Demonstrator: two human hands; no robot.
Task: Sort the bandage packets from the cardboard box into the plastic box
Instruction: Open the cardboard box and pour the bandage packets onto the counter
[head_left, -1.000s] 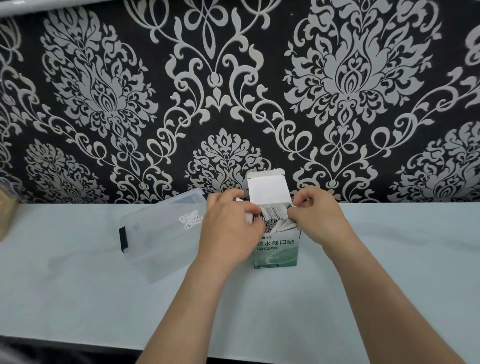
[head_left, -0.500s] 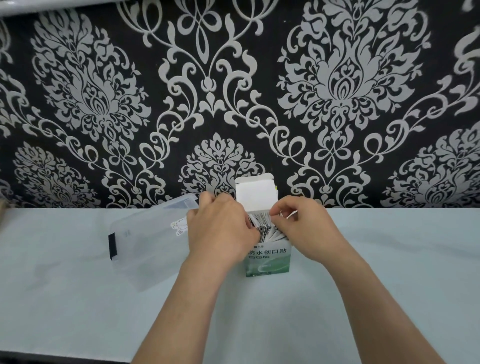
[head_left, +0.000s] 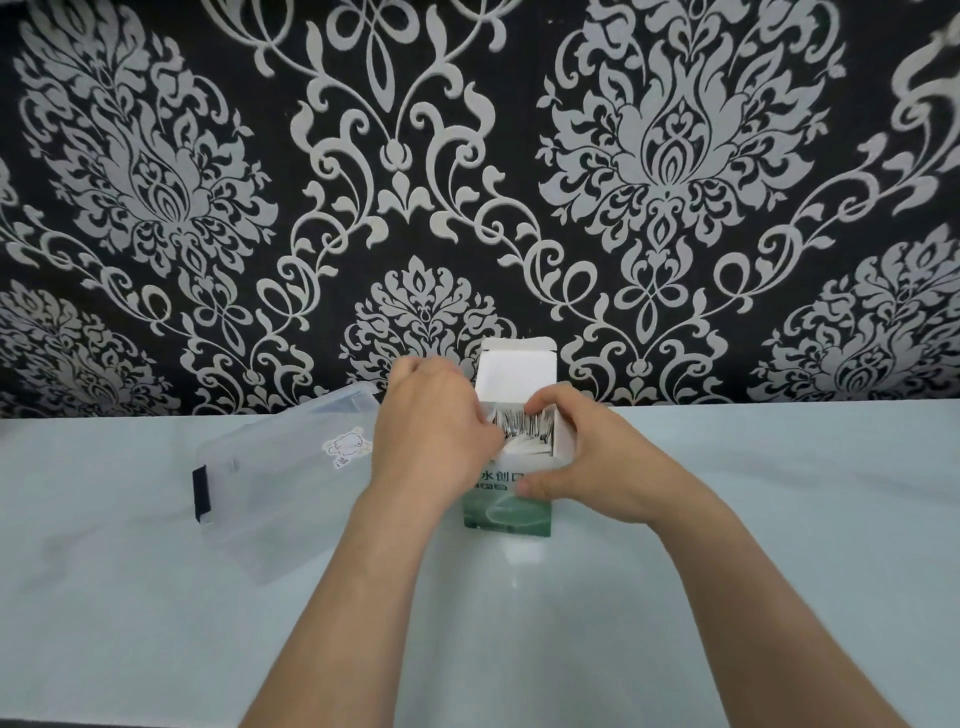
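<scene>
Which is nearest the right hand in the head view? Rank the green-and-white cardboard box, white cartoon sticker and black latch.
1. green-and-white cardboard box: held by the right hand.
2. white cartoon sticker: leftward, on the clear plastic box.
3. black latch: farthest left.

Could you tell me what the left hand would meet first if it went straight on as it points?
Most likely the bandage packets in the open cardboard box: the left hand points rightward into its mouth, though depth is unclear.
</scene>
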